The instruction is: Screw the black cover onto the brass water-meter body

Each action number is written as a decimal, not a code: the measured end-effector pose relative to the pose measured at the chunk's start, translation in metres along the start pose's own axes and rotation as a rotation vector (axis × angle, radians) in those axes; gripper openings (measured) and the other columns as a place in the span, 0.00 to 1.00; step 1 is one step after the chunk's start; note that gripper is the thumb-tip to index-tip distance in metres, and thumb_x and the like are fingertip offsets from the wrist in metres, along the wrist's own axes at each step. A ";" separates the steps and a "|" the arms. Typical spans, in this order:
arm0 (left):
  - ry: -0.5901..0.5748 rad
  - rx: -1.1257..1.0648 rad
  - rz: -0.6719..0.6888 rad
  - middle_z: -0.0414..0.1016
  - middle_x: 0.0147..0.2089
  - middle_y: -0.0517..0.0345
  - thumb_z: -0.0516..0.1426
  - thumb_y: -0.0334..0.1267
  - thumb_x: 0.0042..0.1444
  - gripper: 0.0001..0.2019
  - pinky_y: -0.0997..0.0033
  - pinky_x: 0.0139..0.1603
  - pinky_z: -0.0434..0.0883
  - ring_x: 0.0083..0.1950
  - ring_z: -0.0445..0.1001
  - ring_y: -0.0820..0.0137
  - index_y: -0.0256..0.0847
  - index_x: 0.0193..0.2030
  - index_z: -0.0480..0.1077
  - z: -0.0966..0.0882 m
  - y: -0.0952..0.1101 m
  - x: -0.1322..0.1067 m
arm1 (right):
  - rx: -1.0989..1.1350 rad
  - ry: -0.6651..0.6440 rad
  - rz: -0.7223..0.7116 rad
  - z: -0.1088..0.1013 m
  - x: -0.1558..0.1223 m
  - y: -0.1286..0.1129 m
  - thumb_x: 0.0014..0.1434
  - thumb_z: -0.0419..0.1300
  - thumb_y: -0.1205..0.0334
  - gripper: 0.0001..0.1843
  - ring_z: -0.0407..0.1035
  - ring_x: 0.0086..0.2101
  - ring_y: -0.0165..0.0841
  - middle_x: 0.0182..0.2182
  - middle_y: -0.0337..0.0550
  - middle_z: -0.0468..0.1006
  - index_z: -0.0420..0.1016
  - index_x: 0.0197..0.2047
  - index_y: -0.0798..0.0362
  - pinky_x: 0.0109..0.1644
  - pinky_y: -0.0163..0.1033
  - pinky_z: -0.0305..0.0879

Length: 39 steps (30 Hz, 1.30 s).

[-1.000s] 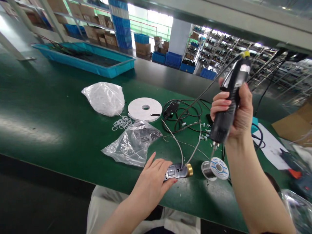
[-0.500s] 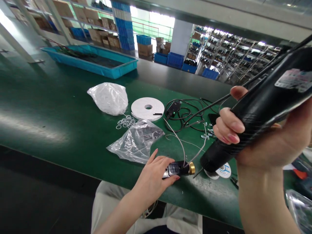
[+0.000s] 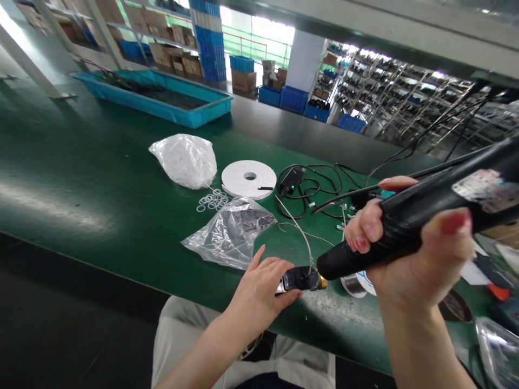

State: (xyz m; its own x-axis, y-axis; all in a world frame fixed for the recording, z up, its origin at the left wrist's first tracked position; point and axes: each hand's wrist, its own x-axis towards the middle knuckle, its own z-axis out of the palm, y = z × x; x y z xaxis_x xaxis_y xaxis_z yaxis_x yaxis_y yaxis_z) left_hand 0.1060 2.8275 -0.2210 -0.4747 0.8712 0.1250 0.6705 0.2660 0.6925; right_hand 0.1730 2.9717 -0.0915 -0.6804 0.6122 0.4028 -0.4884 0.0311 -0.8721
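My left hand point(image 3: 263, 283) is closed around a small black-and-silver device point(image 3: 300, 278) with a brass-coloured end and a grey wire rising from it, pressing it on the green bench. My right hand point(image 3: 405, 243) grips a thick black electric screwdriver point(image 3: 413, 216), which slants down to the left. Its nose lies close to the brass end of the device; the bit is hidden, so I cannot tell whether it touches. A clear plastic bag point(image 3: 231, 232) with dark parts inside lies just beyond my left hand.
Farther back on the bench point(image 3: 101, 200) are a white bag point(image 3: 186, 160), a white tape roll point(image 3: 239, 181), small white rings point(image 3: 214, 200) and a coiled black cable point(image 3: 320, 186). A solder spool point(image 3: 354, 285) stands under the screwdriver. A blue tray point(image 3: 190, 116) sits at the back left.
My right hand has brought the screwdriver down and left, tilting it flatter, so its nose is now near the device's brass end. My left hand keeps its hold on the device.
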 end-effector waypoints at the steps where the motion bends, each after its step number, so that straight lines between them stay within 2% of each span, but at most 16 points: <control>1: 0.004 -0.001 0.002 0.75 0.43 0.61 0.63 0.37 0.52 0.13 0.48 0.68 0.44 0.50 0.71 0.66 0.42 0.43 0.68 0.000 0.000 0.000 | -0.005 -0.007 0.005 0.000 -0.002 0.003 0.47 0.64 0.45 0.21 0.58 0.15 0.27 0.15 0.32 0.66 0.69 0.39 0.50 0.18 0.34 0.55; 3: 0.007 -0.003 0.002 0.75 0.42 0.61 0.62 0.37 0.52 0.12 0.48 0.68 0.44 0.49 0.71 0.66 0.43 0.43 0.68 0.000 0.000 0.000 | -0.009 -0.014 0.006 -0.001 -0.006 0.007 0.49 0.64 0.51 0.17 0.58 0.15 0.26 0.16 0.32 0.67 0.68 0.38 0.51 0.19 0.34 0.55; 11: -0.004 0.012 -0.013 0.75 0.41 0.62 0.63 0.37 0.51 0.13 0.48 0.68 0.45 0.49 0.72 0.66 0.42 0.43 0.68 0.000 0.000 0.002 | -0.033 -0.016 0.011 0.001 -0.017 0.010 0.53 0.63 0.59 0.12 0.61 0.17 0.26 0.19 0.33 0.66 0.67 0.40 0.50 0.21 0.36 0.58; 20: -0.005 0.018 -0.017 0.75 0.41 0.62 0.64 0.36 0.50 0.13 0.47 0.68 0.47 0.49 0.72 0.66 0.42 0.42 0.68 -0.001 0.002 0.002 | -0.052 -0.024 -0.006 0.001 -0.018 0.011 0.53 0.63 0.60 0.11 0.61 0.17 0.26 0.20 0.32 0.67 0.68 0.40 0.49 0.21 0.36 0.58; 26: 0.005 0.015 -0.019 0.75 0.42 0.61 0.64 0.37 0.50 0.14 0.46 0.68 0.46 0.48 0.73 0.65 0.42 0.43 0.68 0.001 -0.001 0.001 | -0.196 -0.012 -0.033 0.006 -0.016 0.017 0.51 0.63 0.67 0.11 0.61 0.18 0.26 0.21 0.32 0.68 0.68 0.38 0.49 0.22 0.36 0.60; 32: -0.003 0.026 -0.008 0.75 0.41 0.61 0.64 0.38 0.50 0.14 0.45 0.67 0.47 0.48 0.73 0.65 0.42 0.42 0.69 0.002 -0.001 0.002 | -0.251 0.039 -0.069 0.015 -0.018 0.018 0.50 0.64 0.67 0.08 0.62 0.19 0.26 0.23 0.33 0.67 0.68 0.34 0.52 0.22 0.36 0.61; 39: 0.025 0.035 0.008 0.76 0.41 0.62 0.64 0.39 0.50 0.14 0.45 0.68 0.45 0.48 0.73 0.65 0.43 0.43 0.69 0.001 -0.001 0.000 | -0.210 0.051 -0.072 0.017 -0.020 0.019 0.50 0.65 0.62 0.14 0.62 0.16 0.26 0.19 0.31 0.67 0.69 0.40 0.50 0.20 0.35 0.60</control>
State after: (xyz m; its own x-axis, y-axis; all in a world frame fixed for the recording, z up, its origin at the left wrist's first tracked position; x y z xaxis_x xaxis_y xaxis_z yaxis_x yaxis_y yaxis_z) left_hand 0.1061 2.8272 -0.2229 -0.4832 0.8629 0.1481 0.6933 0.2738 0.6666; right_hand 0.1684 2.9465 -0.1115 -0.6170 0.6412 0.4562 -0.4063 0.2369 -0.8825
